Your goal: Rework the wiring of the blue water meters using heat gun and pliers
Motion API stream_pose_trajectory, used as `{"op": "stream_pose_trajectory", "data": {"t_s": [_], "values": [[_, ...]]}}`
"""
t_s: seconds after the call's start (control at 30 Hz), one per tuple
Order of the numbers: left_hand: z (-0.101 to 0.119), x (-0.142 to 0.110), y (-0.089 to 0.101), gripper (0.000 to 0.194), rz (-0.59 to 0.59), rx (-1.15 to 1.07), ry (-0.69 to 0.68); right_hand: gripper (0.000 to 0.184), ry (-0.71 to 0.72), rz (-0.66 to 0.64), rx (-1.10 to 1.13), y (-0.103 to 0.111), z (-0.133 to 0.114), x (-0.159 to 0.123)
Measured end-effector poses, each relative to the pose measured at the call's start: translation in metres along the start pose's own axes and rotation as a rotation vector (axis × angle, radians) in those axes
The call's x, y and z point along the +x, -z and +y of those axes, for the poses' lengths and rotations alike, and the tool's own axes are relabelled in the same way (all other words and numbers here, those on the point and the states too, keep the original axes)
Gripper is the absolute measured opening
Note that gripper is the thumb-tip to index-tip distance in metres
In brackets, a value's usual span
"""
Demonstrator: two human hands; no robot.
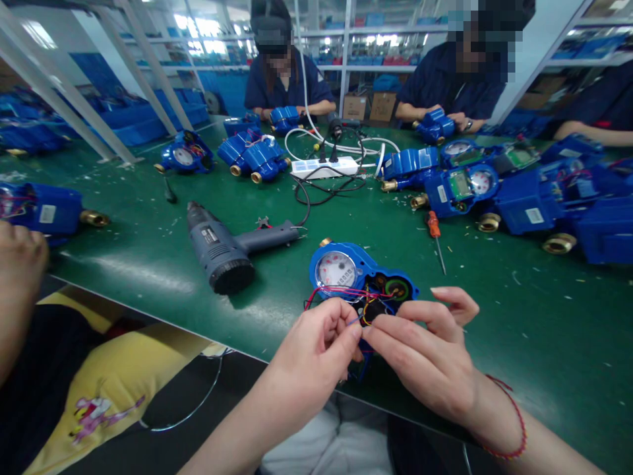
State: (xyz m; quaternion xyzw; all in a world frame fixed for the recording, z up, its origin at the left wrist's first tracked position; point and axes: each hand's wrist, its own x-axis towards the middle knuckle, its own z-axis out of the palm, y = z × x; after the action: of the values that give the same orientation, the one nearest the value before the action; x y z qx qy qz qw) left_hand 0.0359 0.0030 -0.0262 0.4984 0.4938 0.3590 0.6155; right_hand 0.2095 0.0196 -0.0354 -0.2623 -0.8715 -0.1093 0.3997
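A blue water meter (363, 256) lies on the bench close in front of me, its round dial facing up and its side housing uncovered. Red, black and yellow wires (341, 290) run over it and into the open compartment. My left hand (316, 353) is closed in a pinch on a thin blue wire (354, 321). Just beside it, the fingertips of my right hand (428, 356) pinch at the thin wires, with the little finger raised. My fingers cover part of the compartment and the meter's near end.
A grey heat gun (217, 247) lies left of the meter. An orange-handled screwdriver (434, 227) lies to the right. Behind are a white power strip (324, 167) with tangled cords and several blue meters (459, 185). Co-workers sit opposite; another person's hand (20, 264) is at left.
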Motion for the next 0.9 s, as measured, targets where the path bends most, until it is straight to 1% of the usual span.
{"op": "stream_pose_trajectory", "data": {"t_s": [0.07, 0.13, 0.27, 0.43, 0.53, 0.67, 0.77, 0.83, 0.9], "values": [[0.0, -0.002, -0.004, 0.017, 0.041, 0.019, -0.018, 0.026, 0.017, 0.016, -0.036, 0.001, -0.001, 0.001], [-0.003, -0.002, -0.007, 0.018, 0.093, -0.01, -0.031, 0.026, 0.019, 0.03, -0.057, 0.002, -0.002, 0.001], [-0.011, -0.002, -0.008, 0.019, 0.201, -0.118, -0.064, 0.017, -0.021, 0.055, -0.057, 0.003, -0.001, -0.004], [-0.012, -0.001, -0.005, 0.02, 0.168, -0.207, -0.053, 0.012, -0.133, 0.044, 0.051, 0.0, 0.003, -0.005], [-0.011, -0.003, -0.001, 0.018, 0.151, -0.201, -0.052, 0.011, -0.197, 0.04, 0.131, -0.003, 0.005, -0.004], [-0.011, -0.007, 0.0, 0.017, 0.081, -0.155, -0.017, 0.012, -0.241, 0.003, 0.217, -0.004, 0.004, -0.002], [-0.011, -0.008, -0.003, 0.016, 0.125, -0.116, 0.002, 0.011, -0.251, -0.041, 0.253, -0.003, 0.001, 0.0], [-0.01, -0.007, -0.006, 0.016, 0.182, -0.099, -0.019, 0.009, -0.262, -0.092, 0.286, -0.002, -0.001, 0.002], [-0.01, -0.005, -0.008, 0.015, 0.224, -0.097, -0.047, 0.006, -0.287, -0.103, 0.296, -0.002, -0.002, 0.004]]}}
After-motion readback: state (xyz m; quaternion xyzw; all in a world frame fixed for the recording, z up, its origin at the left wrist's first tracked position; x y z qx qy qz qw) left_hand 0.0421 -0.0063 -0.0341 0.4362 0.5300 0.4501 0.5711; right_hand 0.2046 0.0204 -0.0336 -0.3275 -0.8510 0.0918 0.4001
